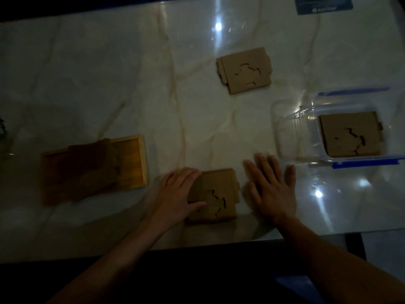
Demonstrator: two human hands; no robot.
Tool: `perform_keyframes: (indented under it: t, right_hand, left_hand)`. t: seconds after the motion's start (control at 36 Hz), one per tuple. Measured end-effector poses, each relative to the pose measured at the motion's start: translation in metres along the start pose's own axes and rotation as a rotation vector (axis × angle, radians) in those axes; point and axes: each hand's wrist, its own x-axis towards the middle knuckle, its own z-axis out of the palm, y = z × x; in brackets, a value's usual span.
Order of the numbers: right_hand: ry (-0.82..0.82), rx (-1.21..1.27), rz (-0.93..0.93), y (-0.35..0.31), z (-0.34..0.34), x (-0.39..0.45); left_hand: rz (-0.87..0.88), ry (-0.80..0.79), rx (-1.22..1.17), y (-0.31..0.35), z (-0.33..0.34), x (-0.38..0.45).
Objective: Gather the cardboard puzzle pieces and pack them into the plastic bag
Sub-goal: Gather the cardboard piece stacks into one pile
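A brown cardboard puzzle piece stack lies near the table's front edge. My left hand rests on its left side, fingers over the top edge and thumb on its face. My right hand lies flat and spread on the table just right of that stack, apart from it. A second cardboard stack sits farther back in the middle. A third cardboard piece lies inside the clear plastic bag with a blue zip strip at the right.
A shallow wooden tray with darker cardboard in it stands at the left. The marble table ends in a front edge close to my arms. A dark card lies at the back right.
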Motion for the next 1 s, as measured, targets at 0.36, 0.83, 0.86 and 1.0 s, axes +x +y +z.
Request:
perform_keyframes:
  t: [0.36,0.83,0.86,1.0]
  right_hand:
    - [-0.016,-0.011,-0.001,-0.003,-0.004,0.0]
    - [-0.045,0.033,-0.003,-0.007,-0.015,0.0]
    - [-0.044,0.034,-0.003,-0.006,-0.014,0.0]
    - [-0.029,0.035,-0.003,-0.003,-0.006,-0.001]
  left_hand:
    - [0.004,0.011,0.06,0.003,0.001,0.002]
    - [-0.071,0.017,0.011,0.01,-0.005,0.006]
    - [-0.087,0.036,-0.015,0.01,-0.007,0.009]
    - [-0.129,0.027,-0.042,0.005,-0.019,0.038]
